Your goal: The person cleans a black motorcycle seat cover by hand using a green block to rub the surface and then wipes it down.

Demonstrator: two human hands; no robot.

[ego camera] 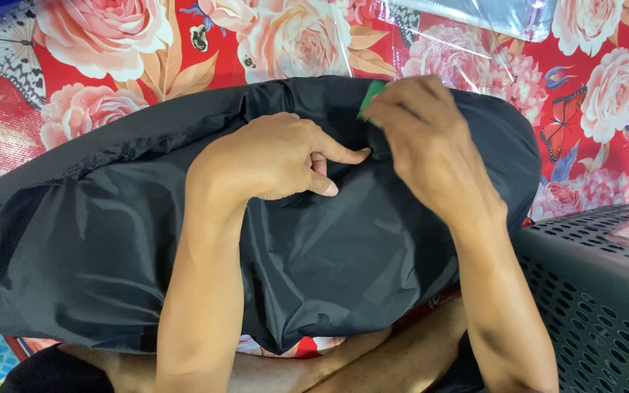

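Floral red mat [111, 65] under black fabric [96, 240]

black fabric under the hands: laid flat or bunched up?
Bunched. The black fabric bulges and wrinkles over the lap; left hand pinches a fold, right hand holds a small green piece against it.

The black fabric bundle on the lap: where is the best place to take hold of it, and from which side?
Probably at the gathered fold on top of the black fabric bundle, coming from above. The left hand already pinches there beside the right hand, which holds a small green piece. Elsewhere the fabric lies smooth and puffed, giving little to grip.
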